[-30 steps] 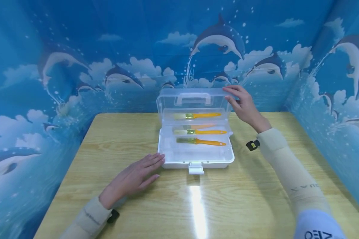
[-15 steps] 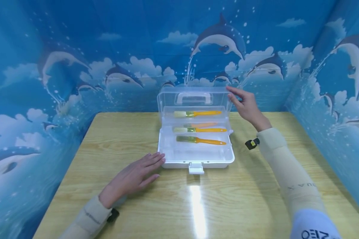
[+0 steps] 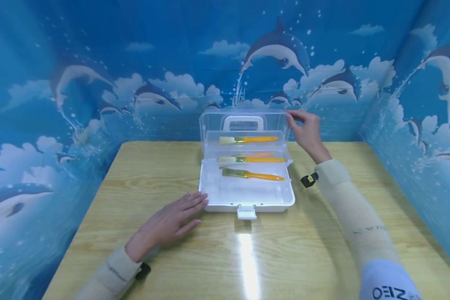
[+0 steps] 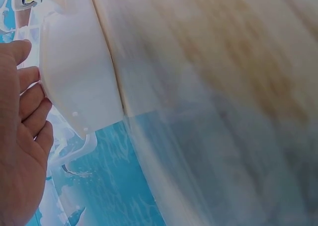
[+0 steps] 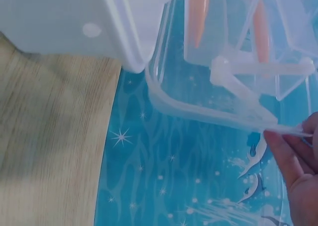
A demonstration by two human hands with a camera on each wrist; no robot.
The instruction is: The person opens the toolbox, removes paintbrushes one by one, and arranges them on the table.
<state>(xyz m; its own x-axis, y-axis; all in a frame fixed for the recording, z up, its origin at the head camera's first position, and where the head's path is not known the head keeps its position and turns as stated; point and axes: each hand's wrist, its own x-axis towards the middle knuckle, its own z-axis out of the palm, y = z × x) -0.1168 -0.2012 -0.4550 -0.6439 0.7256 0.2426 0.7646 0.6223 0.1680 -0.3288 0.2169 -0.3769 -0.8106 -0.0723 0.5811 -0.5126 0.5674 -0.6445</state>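
Note:
A white plastic case [image 3: 247, 192] with a clear lid [image 3: 273, 121] stands lid-up on the table, its stepped inner trays [image 3: 212, 137] raised. Paintbrushes with orange handles lie at staggered levels: a top brush [image 3: 260, 139], a middle brush [image 3: 264, 160] and a lower brush [image 3: 264, 177]. My right hand [image 3: 306, 131] pinches the lid's upper right edge between thumb and fingers; the right wrist view shows the lid rim [image 5: 198, 112] in that pinch. My left hand [image 3: 172, 218] lies with fingers extended, fingertips against the case's front left corner, also seen along the case wall [image 4: 74, 72].
A white latch [image 3: 246, 212] hangs open at the case's front. Around it is the wooden table [image 3: 153, 175], with a bright light streak in front. Blue dolphin-print cloth [image 3: 165, 41] hangs behind and at both sides. A white carry handle [image 3: 243, 119] sits on the lid.
The lid has swung slightly farther back, and the trays with the brushes have risen a little. My right hand's grip has narrowed to a pinch. The left hand stays in place.

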